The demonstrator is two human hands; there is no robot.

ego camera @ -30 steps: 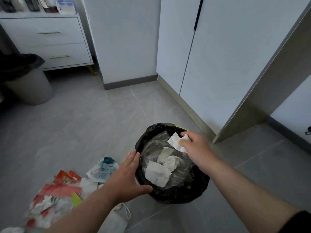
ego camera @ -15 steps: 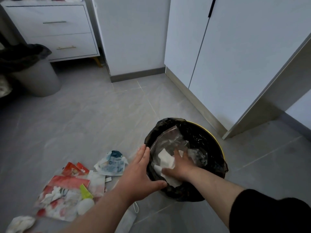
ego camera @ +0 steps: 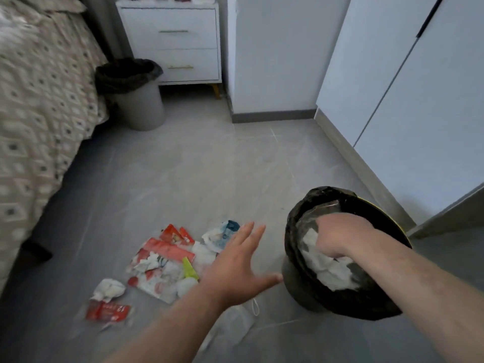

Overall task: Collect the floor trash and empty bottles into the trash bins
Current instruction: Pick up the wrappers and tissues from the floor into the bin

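Observation:
A black-lined trash bin (ego camera: 296, 281) stands on the grey floor at the right, with crumpled white tissues (ego camera: 330, 271) inside. My right hand (ego camera: 337, 237) is down in the bin, fingers curled, resting on the tissues. My left hand (ego camera: 235, 265) hovers open with spread fingers just left of the bin, above the floor trash. That trash is a pile of red and white wrappers (ego camera: 162, 260), a blue and white wrapper (ego camera: 222, 231), a crumpled tissue (ego camera: 108, 288), a red packet (ego camera: 107, 311) and a white face mask (ego camera: 235, 323) under my left forearm.
A second grey bin (ego camera: 138, 100) with a black liner stands at the back beside a white nightstand (ego camera: 178, 43). A bed with a patterned cover (ego camera: 39, 100) fills the left side. White wardrobe doors (ego camera: 419, 100) run along the right.
My right hand dropped the tissue into the bin and pushed down on the paper. My left hand came off the bin's rim and moved left. The view swung left, showing the bed.

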